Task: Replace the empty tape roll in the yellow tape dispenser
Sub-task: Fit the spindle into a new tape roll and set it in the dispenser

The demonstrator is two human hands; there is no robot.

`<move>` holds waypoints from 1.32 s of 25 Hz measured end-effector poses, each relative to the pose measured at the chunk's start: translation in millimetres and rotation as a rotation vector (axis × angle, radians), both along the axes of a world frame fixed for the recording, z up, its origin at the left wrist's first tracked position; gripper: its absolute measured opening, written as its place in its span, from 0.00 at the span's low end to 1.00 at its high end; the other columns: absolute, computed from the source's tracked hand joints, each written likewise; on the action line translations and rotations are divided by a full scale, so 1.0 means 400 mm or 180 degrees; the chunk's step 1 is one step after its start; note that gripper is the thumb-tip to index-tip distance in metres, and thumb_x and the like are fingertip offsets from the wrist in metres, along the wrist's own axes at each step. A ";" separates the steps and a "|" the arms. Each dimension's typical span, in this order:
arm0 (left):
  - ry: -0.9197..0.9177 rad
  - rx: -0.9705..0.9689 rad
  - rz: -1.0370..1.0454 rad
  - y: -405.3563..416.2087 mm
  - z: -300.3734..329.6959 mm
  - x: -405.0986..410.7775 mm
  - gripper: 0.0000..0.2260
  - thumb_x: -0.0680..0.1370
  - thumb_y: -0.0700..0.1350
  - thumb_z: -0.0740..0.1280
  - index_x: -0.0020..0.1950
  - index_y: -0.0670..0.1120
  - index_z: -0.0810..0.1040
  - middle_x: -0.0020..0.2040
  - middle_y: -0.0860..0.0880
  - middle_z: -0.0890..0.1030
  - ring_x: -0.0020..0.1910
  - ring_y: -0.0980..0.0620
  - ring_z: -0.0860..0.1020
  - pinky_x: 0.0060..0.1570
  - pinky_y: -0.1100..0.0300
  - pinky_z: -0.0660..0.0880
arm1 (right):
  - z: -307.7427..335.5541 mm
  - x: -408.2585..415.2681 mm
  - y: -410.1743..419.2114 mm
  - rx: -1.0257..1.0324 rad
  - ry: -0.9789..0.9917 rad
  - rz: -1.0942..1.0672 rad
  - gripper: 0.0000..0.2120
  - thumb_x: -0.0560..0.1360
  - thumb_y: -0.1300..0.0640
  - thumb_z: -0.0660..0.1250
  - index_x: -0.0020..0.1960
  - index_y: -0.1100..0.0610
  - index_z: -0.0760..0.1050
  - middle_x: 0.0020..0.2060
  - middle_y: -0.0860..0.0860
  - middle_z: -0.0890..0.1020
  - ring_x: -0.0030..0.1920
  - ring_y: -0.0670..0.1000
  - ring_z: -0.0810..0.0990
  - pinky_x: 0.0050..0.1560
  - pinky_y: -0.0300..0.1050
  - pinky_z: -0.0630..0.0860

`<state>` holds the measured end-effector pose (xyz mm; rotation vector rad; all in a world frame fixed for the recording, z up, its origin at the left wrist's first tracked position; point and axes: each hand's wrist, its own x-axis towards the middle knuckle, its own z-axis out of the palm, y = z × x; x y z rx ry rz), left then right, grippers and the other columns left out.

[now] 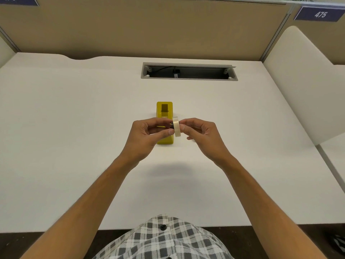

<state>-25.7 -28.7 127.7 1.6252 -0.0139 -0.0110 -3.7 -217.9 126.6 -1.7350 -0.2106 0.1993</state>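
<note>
Desk: white top, seen from above; beige partition panels behind and at the right.

Yellow tape dispenser: stands on the desk near its middle, long axis running away from the person; its roll bay looks open from above, with a dark recess at the far end. Its near half is partly hidden behind the left hand's fingers.

Tape roll: pale, translucent, held on edge above the desk between both hands, just above and to the right of the dispenser's near end. A small dark piece shows at its left face, at the hub; whether it sits inside the core cannot be told.

Left hand: raised over the dispenser, fingers curled, thumb and forefinger tips pinched at the roll's left face by the dark piece.

Right hand: raised just right of the dispenser, thumb and forefinger closed on the roll's right face and rim, other fingers curled under.

Cable tray: grey slot set in the desk's far side, lid open, a black cable and plug inside; well apart from the hands.

Number plate: dark blue, upper right, reads 475.

Shirt: black-and-white check, bottom centre.
</note>
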 end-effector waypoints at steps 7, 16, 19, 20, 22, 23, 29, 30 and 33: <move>0.0124 0.0018 0.0090 0.000 -0.021 0.016 0.13 0.72 0.36 0.74 0.55 0.42 0.83 0.49 0.47 0.86 0.50 0.51 0.84 0.52 0.62 0.79 | -0.024 0.026 0.007 -0.0110 -0.0182 -0.0001 0.08 0.76 0.55 0.71 0.54 0.54 0.83 0.49 0.47 0.86 0.51 0.45 0.83 0.53 0.47 0.79; 0.0156 0.0103 0.0179 0.022 -0.041 0.101 0.12 0.72 0.36 0.73 0.55 0.42 0.83 0.50 0.46 0.86 0.50 0.50 0.84 0.54 0.59 0.79 | -0.054 0.117 0.038 -0.0097 -0.0163 0.0053 0.09 0.77 0.55 0.68 0.56 0.55 0.82 0.46 0.52 0.86 0.47 0.51 0.85 0.50 0.50 0.81; 0.0174 0.0164 0.0223 0.035 -0.051 0.145 0.11 0.73 0.36 0.72 0.54 0.44 0.83 0.50 0.47 0.86 0.50 0.52 0.84 0.53 0.60 0.78 | -0.066 0.168 0.052 -0.0156 -0.0173 0.0116 0.10 0.76 0.56 0.70 0.56 0.56 0.81 0.48 0.53 0.86 0.49 0.51 0.85 0.50 0.51 0.81; 0.0183 0.0183 0.0255 0.039 -0.054 0.160 0.09 0.74 0.38 0.72 0.53 0.44 0.83 0.50 0.47 0.85 0.50 0.53 0.84 0.52 0.62 0.77 | -0.070 0.183 0.057 -0.0146 -0.0139 0.0120 0.10 0.76 0.57 0.71 0.56 0.56 0.81 0.48 0.52 0.86 0.50 0.51 0.85 0.50 0.51 0.81; 0.0173 0.0253 0.0300 0.041 -0.063 0.190 0.08 0.75 0.40 0.71 0.53 0.45 0.84 0.49 0.48 0.85 0.49 0.55 0.83 0.50 0.64 0.76 | -0.080 0.210 0.064 -0.0132 -0.0068 0.0113 0.09 0.76 0.57 0.71 0.56 0.55 0.81 0.49 0.51 0.85 0.49 0.50 0.85 0.49 0.49 0.80; 0.0154 0.0293 0.0316 0.042 -0.068 0.202 0.07 0.75 0.40 0.71 0.53 0.45 0.84 0.49 0.48 0.85 0.49 0.55 0.83 0.50 0.64 0.76 | -0.087 0.223 0.067 -0.0133 -0.0054 0.0114 0.08 0.76 0.58 0.71 0.55 0.55 0.81 0.49 0.51 0.85 0.48 0.49 0.85 0.48 0.47 0.80; 0.0172 0.0365 0.0302 0.051 -0.108 0.258 0.09 0.73 0.37 0.72 0.53 0.44 0.83 0.50 0.48 0.85 0.50 0.53 0.84 0.55 0.59 0.78 | -0.130 0.282 0.078 -0.0243 -0.0128 0.0107 0.10 0.73 0.59 0.73 0.54 0.56 0.81 0.49 0.51 0.85 0.49 0.49 0.85 0.50 0.41 0.79; 0.0173 0.0414 0.0295 0.053 -0.113 0.264 0.09 0.73 0.37 0.72 0.53 0.44 0.83 0.50 0.48 0.85 0.50 0.54 0.84 0.55 0.60 0.78 | -0.135 0.291 0.080 -0.0283 -0.0151 0.0119 0.10 0.73 0.59 0.74 0.54 0.57 0.81 0.49 0.51 0.85 0.49 0.49 0.85 0.51 0.41 0.80; 0.0023 0.0802 0.0255 0.056 -0.123 0.275 0.09 0.73 0.38 0.72 0.53 0.45 0.83 0.49 0.48 0.85 0.49 0.56 0.83 0.53 0.65 0.77 | -0.153 0.307 0.088 -0.0427 -0.0165 0.0131 0.10 0.72 0.59 0.74 0.53 0.57 0.81 0.48 0.49 0.85 0.49 0.47 0.85 0.54 0.43 0.80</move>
